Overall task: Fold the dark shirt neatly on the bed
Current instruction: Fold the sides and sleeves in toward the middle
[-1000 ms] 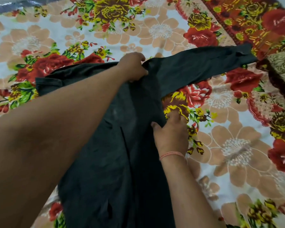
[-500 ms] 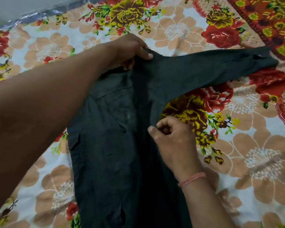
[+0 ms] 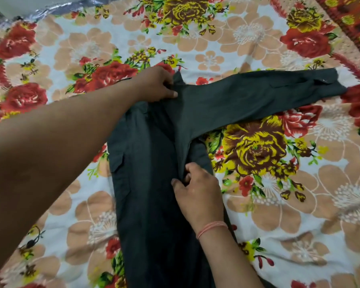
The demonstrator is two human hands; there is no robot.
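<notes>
The dark shirt lies on the flowered bed sheet as a narrow strip running toward me. One long sleeve stretches out flat to the right, its buttoned cuff at the far right. My left hand pinches the fabric at the shoulder, at the shirt's far end. My right hand grips a fold of cloth along the right side of the body, below the armpit. A flap pocket shows on the shirt's left edge. My left forearm hides part of that side.
The bed's far edge and a shiny silver strip run along the top left. A darker red patterned cloth lies at the top right corner.
The shirt's left half has been folded over onto the body, so it is narrower now. Both hands keep their grips; the view has shifted so the sleeve lies lower in frame.
</notes>
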